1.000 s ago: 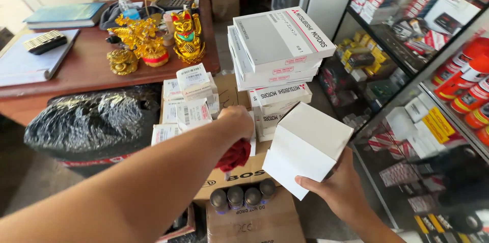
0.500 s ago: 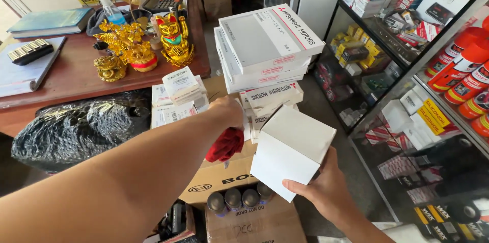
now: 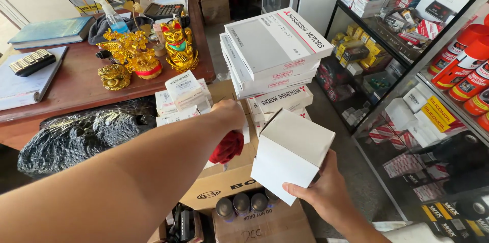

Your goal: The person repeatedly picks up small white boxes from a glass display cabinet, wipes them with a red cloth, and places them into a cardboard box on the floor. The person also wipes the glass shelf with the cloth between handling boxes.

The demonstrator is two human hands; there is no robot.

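A: Head view, foreground. What is hidden or cut off?

B: Bottom edge crops both forearms. The left hand is seen from behind, so its fingers are hidden; it is closed around a red cloth that hangs below the fist.

A: And the other hand?

B: The right hand grips a plain white carton from beneath, thumb on the near face, the carton tilted with one corner up. Its far side is out of sight.

A: Where do these sit?

B: Above a brown cardboard box, partly covered by arm and cloth, with dark bottle caps just below. Behind stands a stack of white flat boxes; farther left, gold figurines on a wooden desk.
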